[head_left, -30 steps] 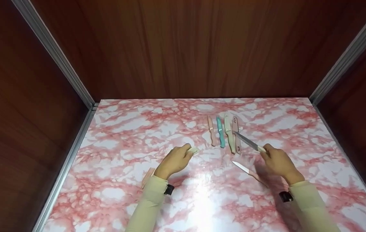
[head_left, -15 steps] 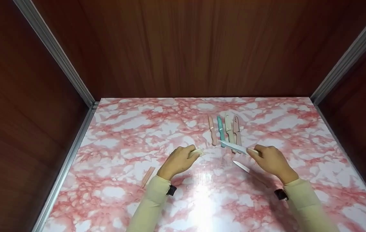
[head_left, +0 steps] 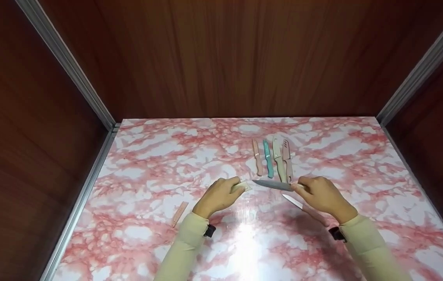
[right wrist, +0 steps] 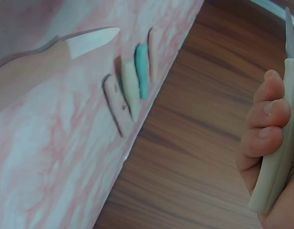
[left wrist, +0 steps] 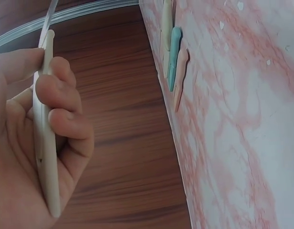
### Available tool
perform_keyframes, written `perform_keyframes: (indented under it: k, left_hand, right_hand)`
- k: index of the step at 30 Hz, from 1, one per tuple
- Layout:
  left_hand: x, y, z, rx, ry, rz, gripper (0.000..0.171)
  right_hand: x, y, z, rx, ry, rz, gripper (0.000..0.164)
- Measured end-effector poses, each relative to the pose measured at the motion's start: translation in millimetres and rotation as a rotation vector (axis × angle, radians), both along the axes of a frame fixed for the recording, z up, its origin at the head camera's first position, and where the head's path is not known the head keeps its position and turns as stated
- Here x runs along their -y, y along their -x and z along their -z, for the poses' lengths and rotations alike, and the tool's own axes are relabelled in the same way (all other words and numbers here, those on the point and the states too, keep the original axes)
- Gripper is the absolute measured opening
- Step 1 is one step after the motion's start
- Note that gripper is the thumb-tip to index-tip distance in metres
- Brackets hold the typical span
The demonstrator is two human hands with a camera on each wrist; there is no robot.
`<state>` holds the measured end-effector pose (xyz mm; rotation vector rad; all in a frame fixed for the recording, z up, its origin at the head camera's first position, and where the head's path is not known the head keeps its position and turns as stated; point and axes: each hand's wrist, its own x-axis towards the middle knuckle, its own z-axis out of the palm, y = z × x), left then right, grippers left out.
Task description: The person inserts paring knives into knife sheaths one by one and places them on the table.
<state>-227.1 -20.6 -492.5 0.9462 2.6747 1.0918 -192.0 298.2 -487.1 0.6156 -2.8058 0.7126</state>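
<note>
My left hand (head_left: 218, 196) grips a cream knife sheath (left wrist: 45, 133), its fingers curled round it and its end poking out past thumb and forefinger. The right hand (head_left: 324, 196) holds a knife by its cream handle (right wrist: 276, 148). That knife's grey blade (head_left: 272, 184) points left, its tip close to the sheath's end; in the left wrist view the blade lines up with the sheath's top, and whether they touch I cannot tell. Below the right hand lies an unsheathed knife with a pink handle (head_left: 315, 216). A pink sheath (head_left: 180, 214) rests left of the left forearm.
Side by side behind the hands lie sheathed knives: a peach one (head_left: 257, 158), a teal one (head_left: 268, 158), a cream one (head_left: 279, 158) and a pink one (head_left: 287, 156). Brown wood-grain panels (head_left: 221, 58) stand round the marbled red-and-white table (head_left: 147, 156) at the back and sides.
My right hand has moved left with the knife, and its blade has swung to point at the left hand. The left hand has shifted slightly right with the sheath.
</note>
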Motion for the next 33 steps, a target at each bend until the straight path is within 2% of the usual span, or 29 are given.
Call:
perform_keyframes:
  k: [8, 33]
  left_hand:
    - [-1.1, -0.2, -0.1, -0.007, -0.009, 0.005, 0.026]
    - [0.2, -0.2, -1.9, -0.009, 0.002, 0.001, 0.025]
  right_hand:
    - [6.8, -0.5, -5.0, -0.042, -0.025, -0.037, 0.032]
    - [6.6, 0.0, -5.9, -0.01, -0.039, -0.048, 0.028]
